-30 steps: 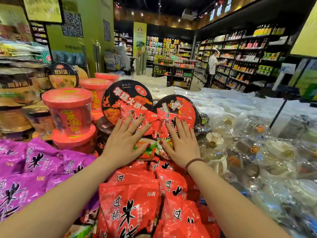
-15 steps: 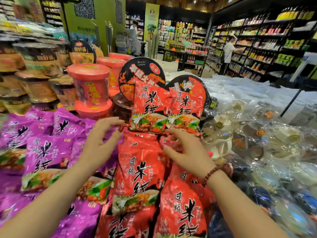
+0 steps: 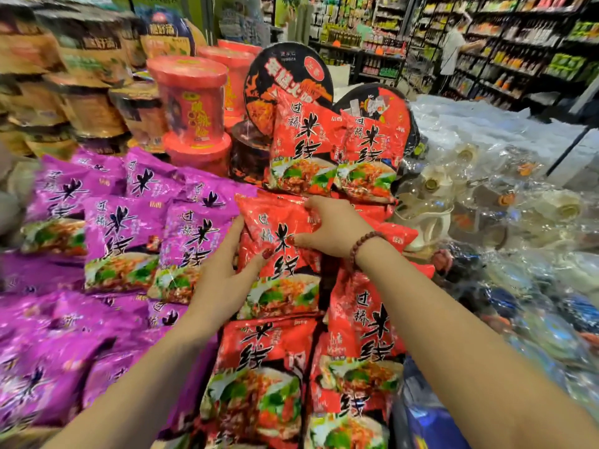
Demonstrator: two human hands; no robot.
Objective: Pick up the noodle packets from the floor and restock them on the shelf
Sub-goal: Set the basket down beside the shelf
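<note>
Head view down over a noodle display. Holding one red packet (image 3: 283, 280) with both hands: left hand (image 3: 223, 277) against its left edge, fingers straight up the side, thumb pressed on the front; right hand (image 3: 337, 225) curled over the top right corner, thumb on the front beside the black lettering, bead bracelet (image 3: 363, 244) at the wrist. Printed down the packet in bold black: 过桥米线, above a picture of noodles with greens. Sitting on top of the red stack (image 3: 259, 367), face up and slightly tilted; perhaps lifted just clear of it, hard to judge from this angle. Directly behind, touching its top edge, two upright packets (image 3: 303, 147) of the same red design and same four characters, leaning on round black lids (image 3: 288, 76) with flame art and red script too smeared to read fully. To the left, purple packets (image 3: 123, 234) carrying the same 过桥米线 lettering, lying in overlapping rows. Behind those, red tubs (image 3: 191, 102) stacked in twos, yellow print blurred. Further left, brown bowls (image 3: 90, 59), labels unreadable through motion blur. To the right, clear-wrapped goods (image 3: 486, 196). In the far aisle, a shopper (image 3: 453, 47) at stocked shelves (image 3: 525, 59).
</note>
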